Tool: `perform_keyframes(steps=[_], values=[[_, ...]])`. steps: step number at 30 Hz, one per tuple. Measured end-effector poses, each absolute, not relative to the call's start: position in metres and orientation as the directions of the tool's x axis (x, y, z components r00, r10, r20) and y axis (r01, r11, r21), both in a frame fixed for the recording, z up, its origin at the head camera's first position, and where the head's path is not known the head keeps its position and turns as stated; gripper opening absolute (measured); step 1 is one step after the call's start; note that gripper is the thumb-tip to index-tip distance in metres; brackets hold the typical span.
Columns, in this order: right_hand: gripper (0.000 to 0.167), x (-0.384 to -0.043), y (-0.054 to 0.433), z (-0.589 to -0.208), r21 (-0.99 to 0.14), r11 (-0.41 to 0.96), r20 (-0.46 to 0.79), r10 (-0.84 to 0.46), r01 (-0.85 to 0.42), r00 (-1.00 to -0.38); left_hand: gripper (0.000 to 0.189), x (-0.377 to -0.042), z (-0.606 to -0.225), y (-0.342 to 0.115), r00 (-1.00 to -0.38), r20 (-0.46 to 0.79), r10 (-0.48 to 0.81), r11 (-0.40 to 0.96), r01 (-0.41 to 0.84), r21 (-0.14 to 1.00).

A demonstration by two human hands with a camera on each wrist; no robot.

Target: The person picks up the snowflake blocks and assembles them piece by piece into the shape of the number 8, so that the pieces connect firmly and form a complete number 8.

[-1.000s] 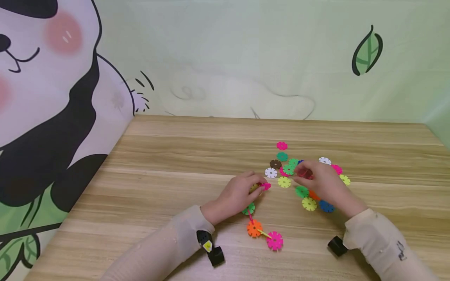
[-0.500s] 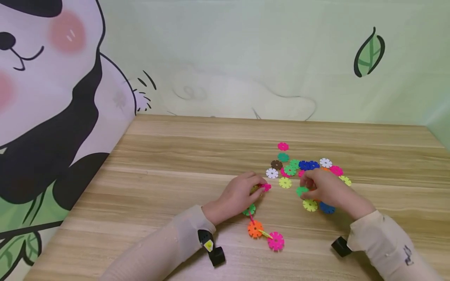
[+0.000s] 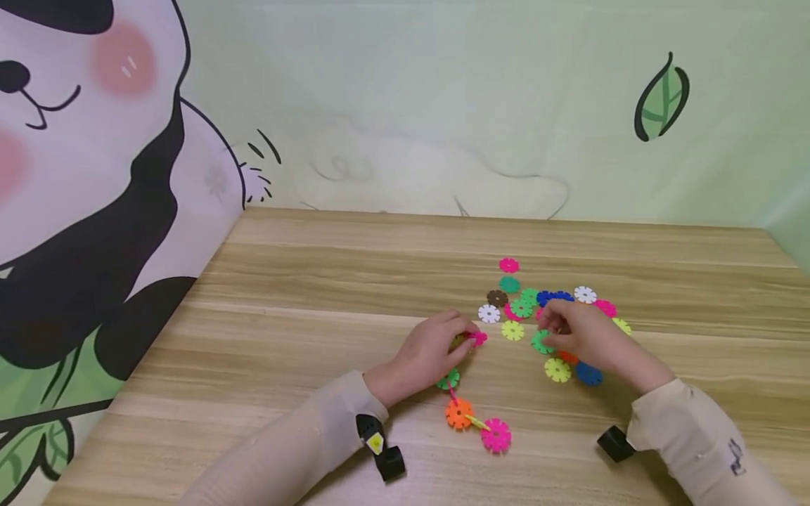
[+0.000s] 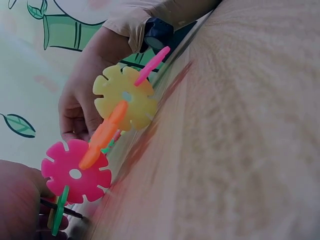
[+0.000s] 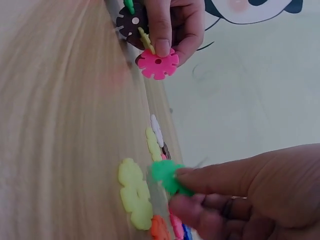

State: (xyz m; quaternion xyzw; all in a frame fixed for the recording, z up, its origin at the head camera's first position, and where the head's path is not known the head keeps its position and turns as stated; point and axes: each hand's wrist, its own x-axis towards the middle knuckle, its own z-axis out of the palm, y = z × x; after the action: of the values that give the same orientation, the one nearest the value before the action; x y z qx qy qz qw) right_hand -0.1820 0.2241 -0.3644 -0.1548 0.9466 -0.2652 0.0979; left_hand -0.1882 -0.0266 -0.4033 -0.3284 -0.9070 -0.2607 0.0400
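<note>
My left hand (image 3: 433, 351) grips one end of a chain of slotted plastic discs. Its thumb presses on a pink disc (image 5: 158, 64), with a dark brown disc (image 5: 131, 22) beside it. From that hand the chain runs toward me through a green disc (image 3: 448, 378) and an orange disc (image 3: 458, 414) to a pink end disc (image 3: 496, 436). In the left wrist view a yellow disc (image 4: 125, 95) of the chain faces the camera. Over the loose discs, my right hand (image 3: 582, 337) pinches a green slotted disc (image 5: 167, 175) between thumb and fingers.
Loose slotted discs lie around the right hand: a yellow one (image 3: 557, 370) and a blue one (image 3: 588, 374) in front, a white one (image 3: 585, 294) behind. Farther left are another white disc (image 3: 489, 313) and a brown one (image 3: 497, 299). A printed wall borders the wooden table (image 3: 285, 281).
My right hand has come from the back of the loose discs toward me, to the green disc, and now pinches it. The left hand keeps its place with the chain.
</note>
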Motion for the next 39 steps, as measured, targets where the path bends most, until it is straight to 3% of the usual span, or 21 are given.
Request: perform_keyframes(steps=[4,8,12,39], values=[[0.014,-0.182,0.224,-0.366,-0.635,0.748,-0.094,-0.325,-0.194,-0.941,0.017,-0.189,-0.406,-0.027,-0.781,0.251,0.572,0.642,0.617,0.455],[0.02,-0.183,0.221,-0.37,-0.794,0.597,-0.115,-0.331,-0.113,-0.937,0.016,-0.189,-0.407,-0.027,-0.773,0.269,0.575,0.629,0.627,0.46],[0.025,-0.183,0.215,-0.374,-0.871,0.486,-0.121,-0.344,-0.067,-0.931,0.014,-0.189,-0.407,-0.027,-0.765,0.281,0.58,0.62,0.638,0.457],[0.021,-0.176,0.185,-0.392,-0.945,0.327,-0.136,-0.353,0.014,-0.926,0.01,-0.186,-0.407,-0.027,-0.699,0.369,0.613,0.575,0.715,0.398]])
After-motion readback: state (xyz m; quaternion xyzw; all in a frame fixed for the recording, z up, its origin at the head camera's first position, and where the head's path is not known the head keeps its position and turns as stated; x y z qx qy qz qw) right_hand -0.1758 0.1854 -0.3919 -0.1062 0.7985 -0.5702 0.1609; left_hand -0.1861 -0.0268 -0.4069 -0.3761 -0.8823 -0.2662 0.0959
